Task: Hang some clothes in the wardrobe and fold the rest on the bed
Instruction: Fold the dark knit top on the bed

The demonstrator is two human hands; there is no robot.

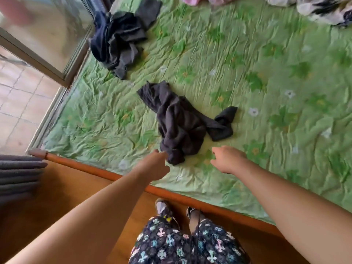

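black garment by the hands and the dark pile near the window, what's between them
Nothing but bare green bedspread between garment and pile, head view.

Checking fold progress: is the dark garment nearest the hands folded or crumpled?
Crumpled: the dark garment lies bunched and twisted on the bedspread.

Found a garment (181,121) on the bed (266,73), close behind its front rail (114,176). Saw a pile of clothes (118,40) farther back, left, beside a glass door (47,35). Noted bedding (323,8) at far right. Had left hand (154,164) at the garment's near end, right hand (226,159) just right of it.
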